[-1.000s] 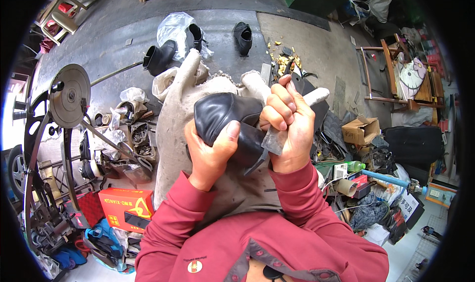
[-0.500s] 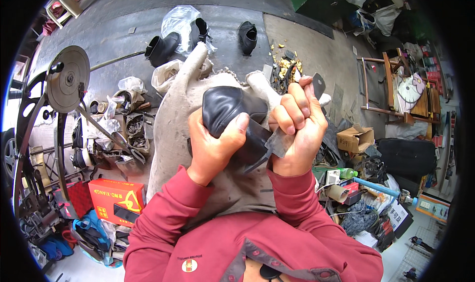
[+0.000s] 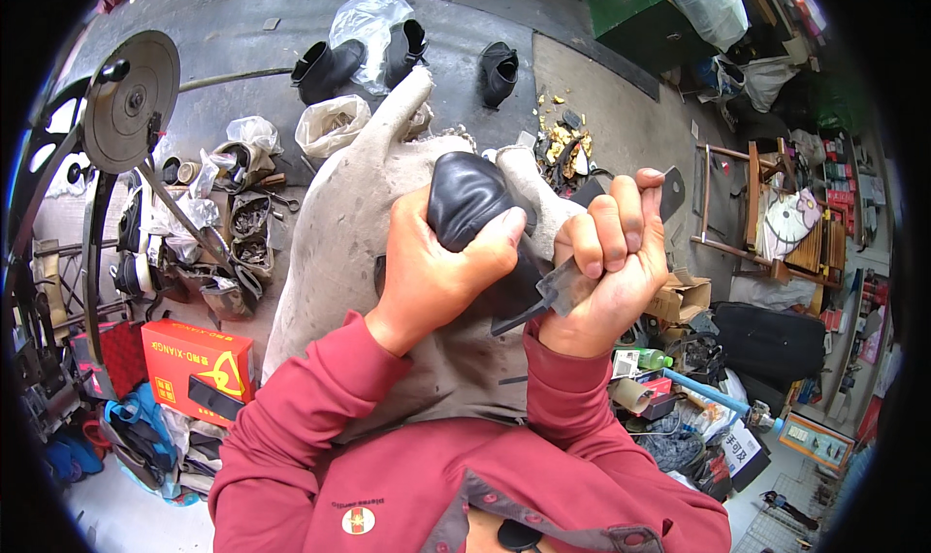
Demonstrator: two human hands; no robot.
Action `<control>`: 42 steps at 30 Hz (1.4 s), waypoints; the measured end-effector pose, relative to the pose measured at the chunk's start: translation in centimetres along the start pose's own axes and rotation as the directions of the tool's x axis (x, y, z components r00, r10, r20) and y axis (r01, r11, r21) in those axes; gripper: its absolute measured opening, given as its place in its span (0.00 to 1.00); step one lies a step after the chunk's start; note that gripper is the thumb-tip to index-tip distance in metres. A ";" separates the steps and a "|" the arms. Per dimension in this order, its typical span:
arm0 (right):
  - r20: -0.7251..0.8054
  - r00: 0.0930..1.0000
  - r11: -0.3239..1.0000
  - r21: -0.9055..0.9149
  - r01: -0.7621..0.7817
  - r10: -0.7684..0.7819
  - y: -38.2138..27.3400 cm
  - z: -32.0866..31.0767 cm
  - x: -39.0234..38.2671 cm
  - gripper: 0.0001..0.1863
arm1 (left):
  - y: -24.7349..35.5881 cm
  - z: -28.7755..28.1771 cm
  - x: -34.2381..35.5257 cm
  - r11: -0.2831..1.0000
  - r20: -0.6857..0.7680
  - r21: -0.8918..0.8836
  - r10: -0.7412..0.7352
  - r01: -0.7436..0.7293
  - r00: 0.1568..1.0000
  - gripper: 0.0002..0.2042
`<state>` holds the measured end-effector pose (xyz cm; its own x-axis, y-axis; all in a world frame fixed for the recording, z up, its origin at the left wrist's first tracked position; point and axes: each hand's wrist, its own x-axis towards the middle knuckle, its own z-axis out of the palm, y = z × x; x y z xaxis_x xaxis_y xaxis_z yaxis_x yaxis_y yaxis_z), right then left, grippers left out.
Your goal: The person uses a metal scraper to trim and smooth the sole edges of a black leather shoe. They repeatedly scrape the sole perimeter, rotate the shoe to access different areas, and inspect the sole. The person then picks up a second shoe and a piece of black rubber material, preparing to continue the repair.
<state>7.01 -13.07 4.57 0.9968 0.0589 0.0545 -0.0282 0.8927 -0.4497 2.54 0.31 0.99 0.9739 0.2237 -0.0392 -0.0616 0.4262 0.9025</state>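
A black leather shoe (image 3: pixel 470 199) rests over my lap, its rounded end facing up and away from me. My left hand (image 3: pixel 427 267) is closed around it, thumb pressed across the near side of the leather. Beside it, on the right, my right hand (image 3: pixel 621 272) makes a fist around a flat metal cobbler's knife (image 3: pixel 566 288). The blade sticks out below the fist towards the shoe's dark lower edge, and a holed end shows above the fingers. Whether the blade touches the shoe I cannot tell. A stained beige apron cloth (image 3: pixel 335 238) lies beneath.
Black shoes (image 3: pixel 499 73) and a clear plastic bag (image 3: pixel 370 34) are on the floor ahead. Yellowish scraps (image 3: pixel 564 146) lie nearby. A machine with a handwheel (image 3: pixel 131 102) stands left, above a red box (image 3: pixel 199 369). Clutter and a black case (image 3: pixel 771 345) fill the right.
My right hand with the knife has shifted slightly right and lower, and the shoe has tilted a little in my left hand. The whole view has also turned slightly.
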 end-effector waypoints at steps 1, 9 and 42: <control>0.016 1.000 1.000 -0.026 0.016 -0.015 0.1 0.1 0.0 0.13 | 0.1 0.0 0.0 1.000 0.000 -0.002 -0.005 0.005 1.000 0.07; 0.083 0.994 0.992 -0.107 0.073 -0.065 0.3 0.5 0.1 0.11 | 0.4 -0.1 0.4 0.997 -0.017 -0.049 -0.067 0.066 0.998 0.09; 0.365 0.922 0.891 -0.365 0.269 -0.129 1.3 1.5 -1.3 0.12 | -0.7 -0.7 0.9 0.996 0.025 0.071 -0.055 0.053 0.998 0.10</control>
<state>5.55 -11.31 5.22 0.8951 0.1021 0.4339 0.2708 0.6486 -0.7113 3.29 0.78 0.02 0.9810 0.1780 -0.0777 0.0056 0.3743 0.9273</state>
